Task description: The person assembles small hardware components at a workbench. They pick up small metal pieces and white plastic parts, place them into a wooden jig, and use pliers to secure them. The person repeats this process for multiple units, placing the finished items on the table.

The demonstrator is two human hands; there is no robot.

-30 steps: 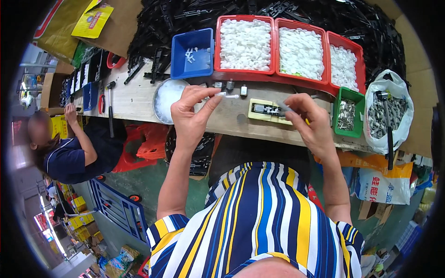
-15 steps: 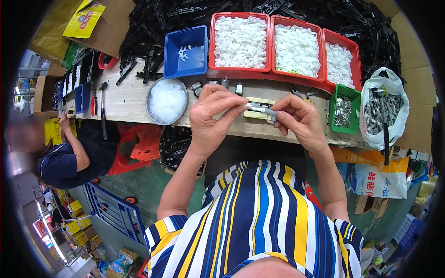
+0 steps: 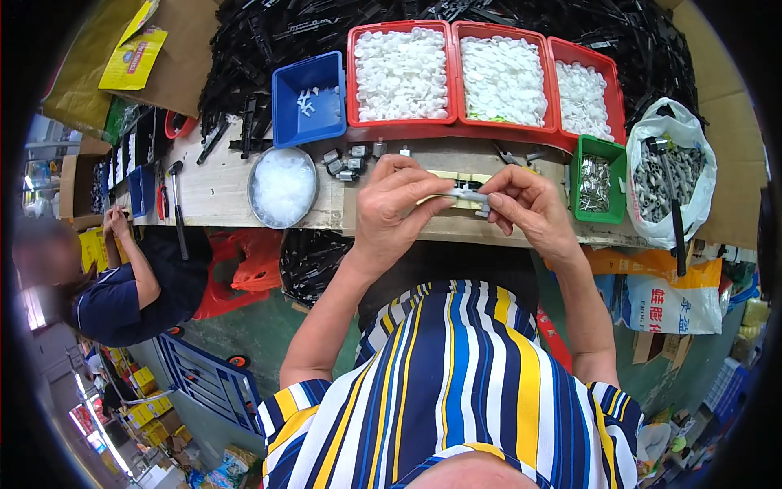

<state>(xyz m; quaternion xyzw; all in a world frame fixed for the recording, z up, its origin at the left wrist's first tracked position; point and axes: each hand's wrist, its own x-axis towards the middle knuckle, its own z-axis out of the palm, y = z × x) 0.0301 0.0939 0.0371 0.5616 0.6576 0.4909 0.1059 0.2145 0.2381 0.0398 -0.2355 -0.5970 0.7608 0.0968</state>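
- Along the far edge of the wooden workbench stand three red bins of small white parts, with a blue bin to their left holding only a few white pieces.
- A round metal bowl of clear bits sits left of the hands; a row of small grey metal blocks lies between it and the red bins.
- To the right are a green bin of metal pieces and a white bag of grey screws.
- A heap of black plastic parts fills the far side behind the bins.
- Another person in a dark shirt sits at the left end of the bench.
- A yellowish jig on the bench is mostly hidden behind the hands.
- The left hand and right hand meet just above the near bench edge, each pinching one end of a small grey part; fingers closed on it, its shape hard to make out.
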